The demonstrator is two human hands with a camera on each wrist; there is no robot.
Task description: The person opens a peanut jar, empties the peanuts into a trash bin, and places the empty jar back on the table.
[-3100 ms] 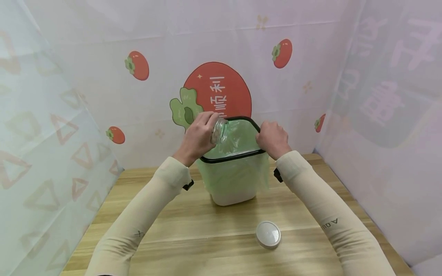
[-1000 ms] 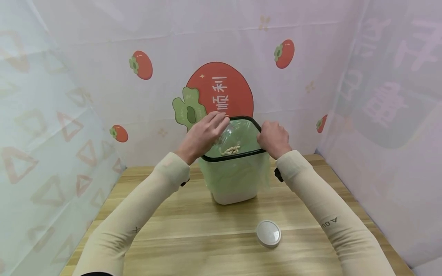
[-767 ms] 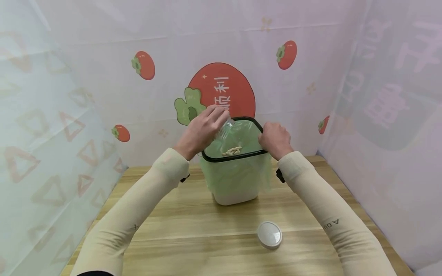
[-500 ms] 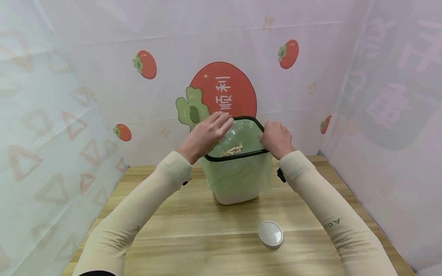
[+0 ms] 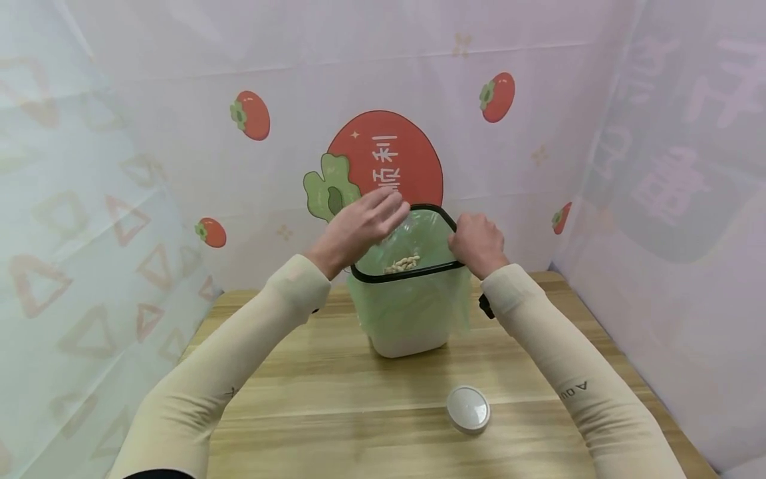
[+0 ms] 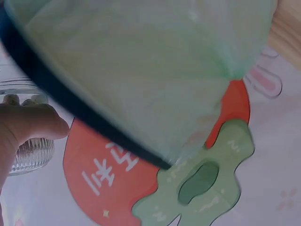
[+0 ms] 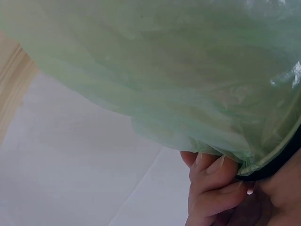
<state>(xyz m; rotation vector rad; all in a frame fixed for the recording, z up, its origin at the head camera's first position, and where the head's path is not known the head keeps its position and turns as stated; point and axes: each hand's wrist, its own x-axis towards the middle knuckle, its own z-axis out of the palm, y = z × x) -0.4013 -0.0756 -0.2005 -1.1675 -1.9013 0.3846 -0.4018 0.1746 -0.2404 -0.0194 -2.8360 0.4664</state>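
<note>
My left hand (image 5: 365, 223) grips a clear ribbed jar (image 6: 34, 157) over the left side of a white bin (image 5: 413, 344). In the head view the hand hides most of the jar; in the left wrist view pale lumps show inside it, behind the thumb. A green plastic bag (image 5: 409, 303) lines the bin and hangs over its outside, under a black rim (image 5: 413, 273). Inside lies a small heap of pale peanuts (image 5: 402, 264). My right hand (image 5: 477, 243) holds the rim at the right, its fingers (image 7: 214, 176) curled against the bag's overhanging edge.
A round white lid (image 5: 468, 409) lies on the wooden table (image 5: 335, 426), in front of the bin and slightly right. Printed fabric walls (image 5: 281, 166) stand close behind and on both sides.
The left hand has turned over further, with the jar now mostly hidden behind it. Peanuts have appeared in the bin where none showed 3.1 s ago. The right hand keeps its place.
</note>
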